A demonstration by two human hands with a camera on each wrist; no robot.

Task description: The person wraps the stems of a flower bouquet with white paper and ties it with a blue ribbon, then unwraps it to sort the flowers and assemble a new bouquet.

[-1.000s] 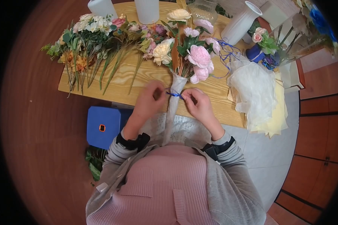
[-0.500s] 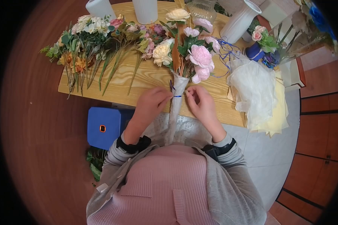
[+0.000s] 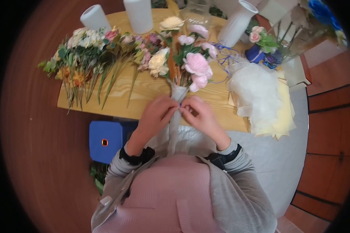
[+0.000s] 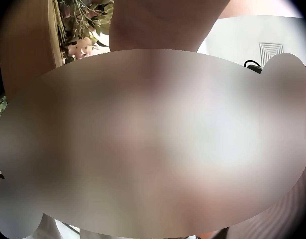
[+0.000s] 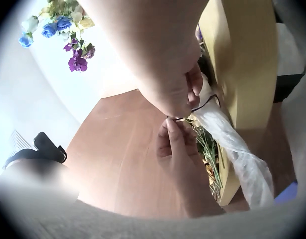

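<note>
In the head view a bouquet of pink and cream flowers [image 3: 196, 64] lies over the table's front edge, its stems bound in a white wrap [image 3: 174, 132]. A thin blue ribbon [image 5: 207, 101] loops out from the wrap in the right wrist view. My left hand [image 3: 158, 112] pinches the ribbon's end between thumb and forefinger, at the near side of the wrap. Facing it, my right hand [image 3: 200, 113] pinches the ribbon too, fingertips nearly meeting the left ones. The hands hide most of the binding. The left wrist view is largely blurred.
Loose flower stems [image 3: 81, 77] lie in a bunch at the left of the table [image 3: 122, 103]. White vases [image 3: 138, 17] stand at the back. Sheer white wrapping [image 3: 252, 89] and blue ribbon [image 3: 221, 58] lie to the right. A blue box [image 3: 112, 139] stands below the left edge.
The hands were apart on either side of the wrap; now they have come together over it at the ribbon. The head view has shifted slightly, with the table lower in it.
</note>
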